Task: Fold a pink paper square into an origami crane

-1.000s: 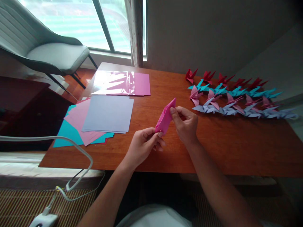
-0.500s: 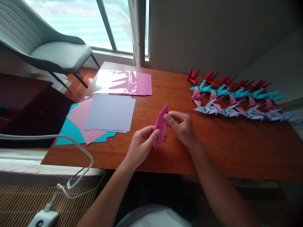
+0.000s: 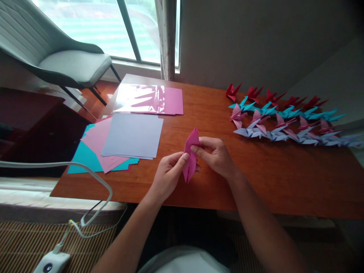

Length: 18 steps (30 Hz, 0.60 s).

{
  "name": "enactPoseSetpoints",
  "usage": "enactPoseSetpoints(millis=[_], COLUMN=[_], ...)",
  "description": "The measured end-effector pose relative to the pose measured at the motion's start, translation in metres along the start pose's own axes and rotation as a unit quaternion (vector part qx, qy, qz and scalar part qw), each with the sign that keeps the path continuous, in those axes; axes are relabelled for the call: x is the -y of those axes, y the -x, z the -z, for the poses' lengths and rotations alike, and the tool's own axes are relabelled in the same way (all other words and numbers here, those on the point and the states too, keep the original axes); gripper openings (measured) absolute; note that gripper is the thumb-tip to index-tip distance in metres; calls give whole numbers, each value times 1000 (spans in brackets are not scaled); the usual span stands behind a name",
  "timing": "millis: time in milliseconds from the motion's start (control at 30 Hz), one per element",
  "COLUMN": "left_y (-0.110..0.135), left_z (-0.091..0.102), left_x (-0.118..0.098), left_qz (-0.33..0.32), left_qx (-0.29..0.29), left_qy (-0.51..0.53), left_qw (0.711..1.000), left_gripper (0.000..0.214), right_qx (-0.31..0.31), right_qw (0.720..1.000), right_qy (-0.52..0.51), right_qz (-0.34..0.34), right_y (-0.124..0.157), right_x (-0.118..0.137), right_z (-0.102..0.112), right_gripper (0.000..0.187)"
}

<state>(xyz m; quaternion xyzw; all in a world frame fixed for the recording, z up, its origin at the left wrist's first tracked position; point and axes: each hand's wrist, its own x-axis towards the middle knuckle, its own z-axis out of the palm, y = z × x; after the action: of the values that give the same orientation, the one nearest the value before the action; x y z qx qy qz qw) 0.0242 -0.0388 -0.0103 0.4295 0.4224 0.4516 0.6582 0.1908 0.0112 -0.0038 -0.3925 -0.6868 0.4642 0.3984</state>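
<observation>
A folded pink origami paper [image 3: 191,167] is held up above the table's front part, narrow and pointed at top and bottom, with a slit at its lower end. My left hand [image 3: 170,170] is closed on its left edge, thumb on the near face. From the right, my right hand [image 3: 214,153] pinches its upper part, thumb pressed on the face and the other fingers partly hidden behind. To the right stand rows of finished paper cranes: red [image 3: 273,97], turquoise [image 3: 267,109], pink [image 3: 257,120] and pale lilac [image 3: 275,133].
Pale lilac sheets [image 3: 132,136] overlap pink [image 3: 98,142] and turquoise sheets [image 3: 85,159] on the wooden table [image 3: 210,110]. Behind them lies a clear plastic packet [image 3: 139,99] with magenta paper [image 3: 174,101]. A white cable [image 3: 93,172] loops past the left corner to a power bank [image 3: 54,262].
The folded pink paper has turned more upright, its slit end now facing me. My right hand has shifted slightly left and down, its thumb further across the paper.
</observation>
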Motion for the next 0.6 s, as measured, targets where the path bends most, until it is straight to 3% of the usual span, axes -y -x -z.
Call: enactPoseSetpoints(millis=[133,300,600], left_y=[-1,-1,-2], left_z=[-1,-3,-5], left_x=[0,0,-2], left_qz=[-2,5,-5], left_qx=[-8,-10,-15], left_qy=[1,4,4], left_qw=[1000,1000,1000], left_gripper=[31,32,30], right_qx=[-31,-91,-126], right_qw=[999,995,984], right_qy=[-11,1,57], right_qz=[-9,29,112], right_y=[0,0,1], right_x=[-2,-3,0], right_z=[-2,-3,-5], right_gripper=[13,45,50])
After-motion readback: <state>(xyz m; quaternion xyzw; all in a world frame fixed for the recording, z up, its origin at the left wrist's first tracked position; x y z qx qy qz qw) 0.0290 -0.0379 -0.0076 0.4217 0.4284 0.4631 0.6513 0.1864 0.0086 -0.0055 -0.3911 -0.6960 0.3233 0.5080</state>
